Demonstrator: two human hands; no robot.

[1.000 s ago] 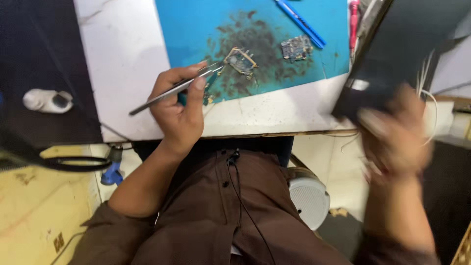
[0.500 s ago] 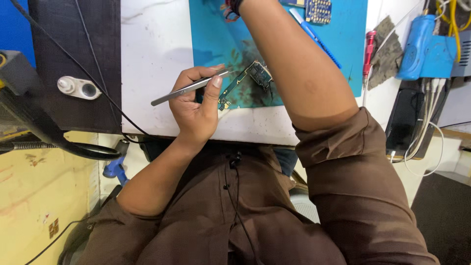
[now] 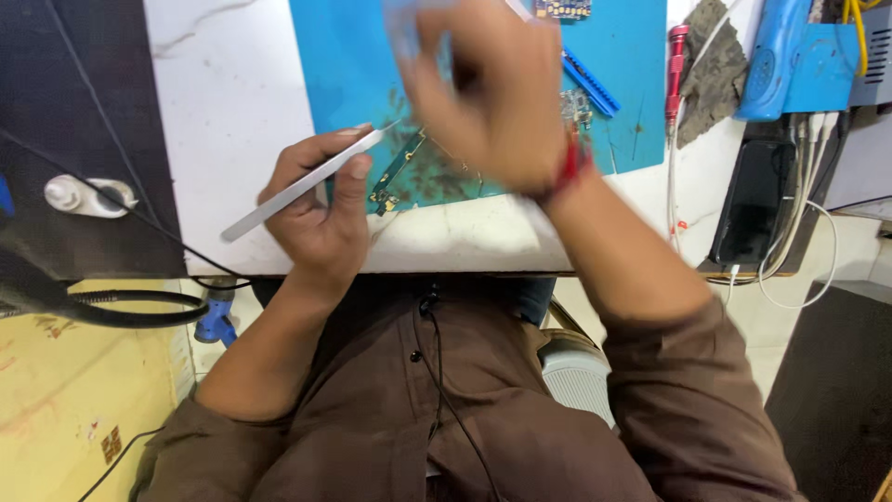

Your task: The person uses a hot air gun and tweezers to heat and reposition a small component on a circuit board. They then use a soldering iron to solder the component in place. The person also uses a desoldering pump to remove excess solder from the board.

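- L hand [image 3: 321, 218] pinches tweezers [image 3: 302, 183]; tips by small board [image 3: 398, 172] on blue mat [image 3: 348, 65].
- R hand [image 3: 488, 93] blurred above the mat, grip can't tell.
- Red screwdriver [image 3: 675, 70] right of R hand.

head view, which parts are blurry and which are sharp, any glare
In the head view the right hand is smeared by motion blur, fingers indistinct; the left hand and its metal tweezers are sharp; the blue mat is evenly lit, without strong glare; the white tabletop is bright.
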